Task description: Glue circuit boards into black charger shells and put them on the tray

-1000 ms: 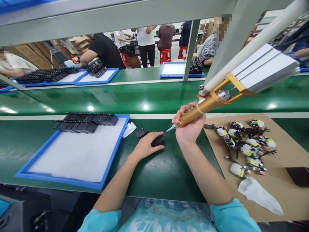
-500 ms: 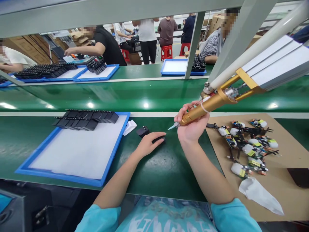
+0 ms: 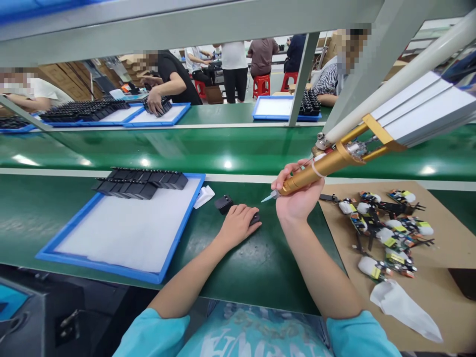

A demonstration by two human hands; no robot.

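Observation:
My right hand is wrapped round a gold glue dispenser. Its pale blue tapered tip points down and left, just above and apart from the piece by my left hand. On the green bench, my left hand is closed over a small black plastic casing, of which only the right end shows between fingers and thumb. Just beyond those fingers lies a black charger adapter with short prongs. A crumpled white cloth rests beside it, against the tray.
At left, a blue-rimmed tray bears rows of black adapters along its far edge. Circuit-board assemblies and a white cloth piece lie on brown cardboard at right. A sloping post stands behind the dispenser; co-workers sit across the green belt.
My left hand's fingers have curled further over the black casing. The dispenser keeps its place above the bench. Across the belt, a co-worker's hand has reached onto the adapters in a tray.

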